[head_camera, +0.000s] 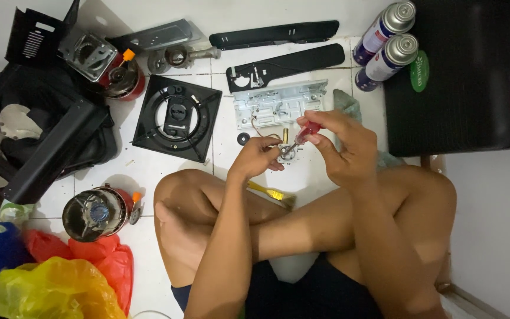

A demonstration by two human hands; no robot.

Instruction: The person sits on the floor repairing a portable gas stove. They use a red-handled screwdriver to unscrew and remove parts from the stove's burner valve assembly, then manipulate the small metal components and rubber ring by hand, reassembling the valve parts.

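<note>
Left hand [259, 157]: fingers curled tight around a small metal valve part [286, 151], pinching it from the left, holding it up over the tiled floor [149, 171] just ahead of the crossed knees.
Right hand [342, 147]: closed on the red handle of a screwdriver [308, 132], thumb and fingers wrapped round it, no gap showing.
Key relation: valve part just left of and below the right fingers; screwdriver's long axis slanting down and left from the handle, tip meeting the part; brass stub standing up at the part's top; left hand nearer, already touching it.
Wire: thin red lead looping from the part toward the grey metal bracket plate [280, 103] lying flat just beyond the hands.
Floor, far side: black square burner tray [175, 117] left of the bracket; two long black panels [274, 33] behind it; small black washer [243, 139] beside the bracket's near corner.
Far right corner: two gas canisters [386, 44] lying side by side against a black case [473, 77].
Left edge: two round red burner heads [97, 212], black housing pieces, coloured plastic bags [54, 283] at the near left corner.
Under the forearms: yellow-handled brush [270, 192] on the tiles.
</note>
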